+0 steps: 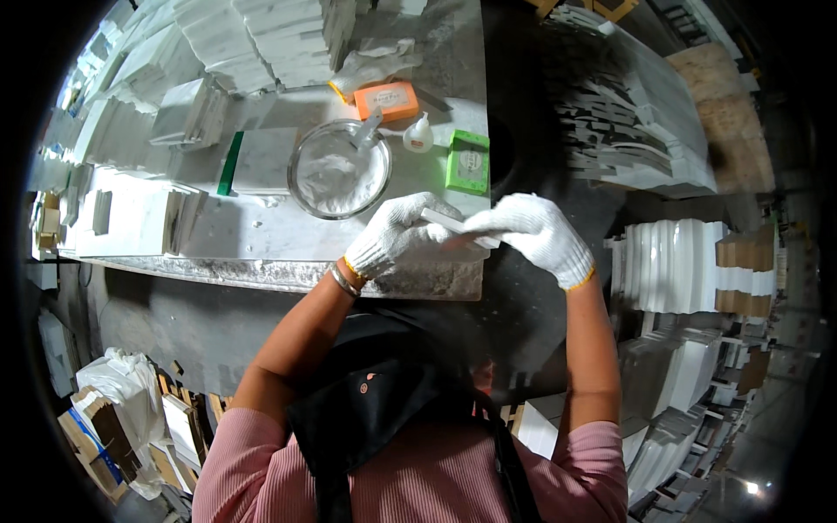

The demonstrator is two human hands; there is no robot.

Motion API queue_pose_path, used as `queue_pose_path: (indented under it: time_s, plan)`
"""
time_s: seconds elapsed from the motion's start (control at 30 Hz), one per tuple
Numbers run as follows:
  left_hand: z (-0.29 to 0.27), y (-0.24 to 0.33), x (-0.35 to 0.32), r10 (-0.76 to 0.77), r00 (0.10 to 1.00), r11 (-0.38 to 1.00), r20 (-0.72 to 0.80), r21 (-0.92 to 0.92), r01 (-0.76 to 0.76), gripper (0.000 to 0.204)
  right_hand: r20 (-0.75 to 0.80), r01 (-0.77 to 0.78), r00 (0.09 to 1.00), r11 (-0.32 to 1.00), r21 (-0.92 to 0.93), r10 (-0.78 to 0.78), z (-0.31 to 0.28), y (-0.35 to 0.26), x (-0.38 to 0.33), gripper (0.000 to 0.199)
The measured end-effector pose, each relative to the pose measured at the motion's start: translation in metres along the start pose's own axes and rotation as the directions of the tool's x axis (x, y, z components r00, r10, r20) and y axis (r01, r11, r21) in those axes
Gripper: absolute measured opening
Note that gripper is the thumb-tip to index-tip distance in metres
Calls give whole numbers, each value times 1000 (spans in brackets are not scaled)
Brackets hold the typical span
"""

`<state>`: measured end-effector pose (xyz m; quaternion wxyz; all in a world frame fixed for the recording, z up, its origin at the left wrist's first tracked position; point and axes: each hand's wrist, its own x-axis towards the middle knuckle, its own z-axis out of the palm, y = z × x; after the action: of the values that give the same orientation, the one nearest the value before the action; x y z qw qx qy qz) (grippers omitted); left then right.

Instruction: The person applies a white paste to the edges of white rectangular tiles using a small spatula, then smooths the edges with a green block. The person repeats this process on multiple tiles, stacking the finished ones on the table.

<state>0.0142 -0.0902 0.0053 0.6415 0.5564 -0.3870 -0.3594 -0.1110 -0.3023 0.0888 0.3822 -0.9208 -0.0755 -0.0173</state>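
together, both hands meet on a slim white strip (443, 220) that slants between them, its visible face showing in the gap and one end poking out just under the right fingers. the left hand (397, 228), in a white knit glove with a yellow edge, is nearly closed, thumb and fingers pinching the strip's left part. the right hand (532, 231), gloved alike, is half curled, its fingers bent over the strip and touching it; whether its thumb grips from below i cannot tell. a metal band (343, 281) circles the left wrist. just beyond the left hand sits a round clear bowl (293, 170) with white paste (336, 179) inside and a scraper (370, 126) leaning at its far right rim. straight ahead of the gap between the hands stands a small white bottle (418, 138), and right of it, just past the right hand's fingertips, a green box (468, 163). farther off lie an orange box (386, 101) and, beside it, a crumpled white cloth item (375, 65) with a yellow edge. left of the bowl is a pale slab (266, 161) with a green strip (230, 163) along its left side. all these rest on a workbench (418, 277), whose rough front edge runs below the left hand. well to the left are stacked marble pieces (187, 113); well to the right of the right hand, white slabs (667, 266) stand in a row. nearer the body are a black apron (375, 392) and a pink ribbed shirt (410, 479).
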Motion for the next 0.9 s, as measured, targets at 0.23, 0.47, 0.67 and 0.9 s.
queue_pose_path:
  time_s: [0.23,0.47,0.67,0.9]
  plan:
    - [3,-5,1,-58,998,995,-22,-81,56,26,-59,-61,997,995,-74,57,-1,-3,-14,33]
    - [2,1,-1,-106,994,994,-39,-29,105,28,-176,-81,982,996,-40,73,12,-8,-26,31]
    - [6,-9,0,30,998,999,-62,20,-28,30,-257,-310,916,950,33,308,25,-25,-35,26]
    - [8,-15,-4,2,993,998,-114,60,5,27,-423,-373,752,855,360,506,61,-33,-45,28]
